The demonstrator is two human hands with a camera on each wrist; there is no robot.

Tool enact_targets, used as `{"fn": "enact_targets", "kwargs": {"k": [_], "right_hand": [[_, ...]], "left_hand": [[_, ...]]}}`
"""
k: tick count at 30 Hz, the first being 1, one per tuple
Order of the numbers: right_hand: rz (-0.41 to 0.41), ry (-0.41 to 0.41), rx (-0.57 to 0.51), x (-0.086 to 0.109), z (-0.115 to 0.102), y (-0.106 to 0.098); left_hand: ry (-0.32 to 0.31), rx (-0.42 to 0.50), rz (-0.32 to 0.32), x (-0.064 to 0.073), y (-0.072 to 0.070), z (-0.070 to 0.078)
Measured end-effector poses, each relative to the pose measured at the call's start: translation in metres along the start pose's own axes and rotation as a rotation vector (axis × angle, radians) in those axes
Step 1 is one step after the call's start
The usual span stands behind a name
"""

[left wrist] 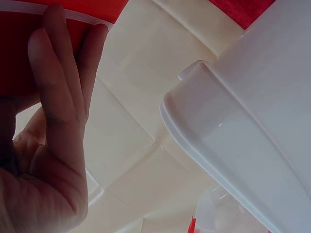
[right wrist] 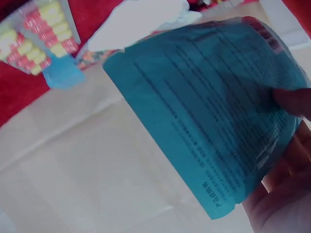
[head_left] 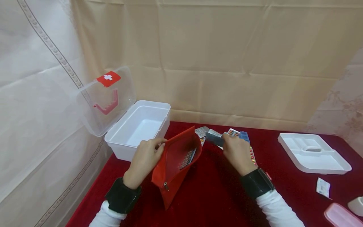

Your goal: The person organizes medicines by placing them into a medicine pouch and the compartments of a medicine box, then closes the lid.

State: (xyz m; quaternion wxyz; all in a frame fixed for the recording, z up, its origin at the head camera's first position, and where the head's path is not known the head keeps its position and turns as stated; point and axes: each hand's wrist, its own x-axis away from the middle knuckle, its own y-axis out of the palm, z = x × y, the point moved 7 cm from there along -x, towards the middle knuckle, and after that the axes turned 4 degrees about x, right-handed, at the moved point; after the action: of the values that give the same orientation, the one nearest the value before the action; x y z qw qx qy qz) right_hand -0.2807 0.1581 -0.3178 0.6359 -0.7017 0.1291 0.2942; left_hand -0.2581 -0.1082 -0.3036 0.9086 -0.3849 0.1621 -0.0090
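Observation:
My left hand [head_left: 146, 159] pinches the rim of a red zippered pouch [head_left: 171, 179] and holds its mouth wide. Inside the pouch lies a silver blister pack [head_left: 187, 158]. To the right of the pouch's mouth, my right hand [head_left: 236, 153] grips a flat teal packet [right wrist: 194, 107] by one end, thumb on its printed side. In the left wrist view the fingers [left wrist: 58, 82] lie against the red fabric near the zipper. Behind the packet on the red cloth are several blister packs [head_left: 202, 130], partly hidden by the right hand, one with red and yellow capsules [right wrist: 46, 29].
A white first-aid box [head_left: 124, 148] stands at the back left, its clear lid [head_left: 124, 82] raised. On the right are a white compartment tray [head_left: 317, 164], a small white packet [head_left: 323, 187], a pink case [head_left: 341, 216] and a white round object [head_left: 356, 205]. Curtains hang behind and left.

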Motion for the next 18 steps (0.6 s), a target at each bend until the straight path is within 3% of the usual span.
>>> {"fn": "enact_targets", "kwargs": {"k": [6,18], "right_hand": [[0.143,-0.052,-0.039,-0.005,-0.012,-0.027],[0.252,-0.157,-0.138,-0.008,-0.039,-0.061]], "left_hand": [[0.004,-0.007,0.003,0.0,0.0,0.001],[0.001,-0.006,0.003,-0.001,0.0,0.0]]}}
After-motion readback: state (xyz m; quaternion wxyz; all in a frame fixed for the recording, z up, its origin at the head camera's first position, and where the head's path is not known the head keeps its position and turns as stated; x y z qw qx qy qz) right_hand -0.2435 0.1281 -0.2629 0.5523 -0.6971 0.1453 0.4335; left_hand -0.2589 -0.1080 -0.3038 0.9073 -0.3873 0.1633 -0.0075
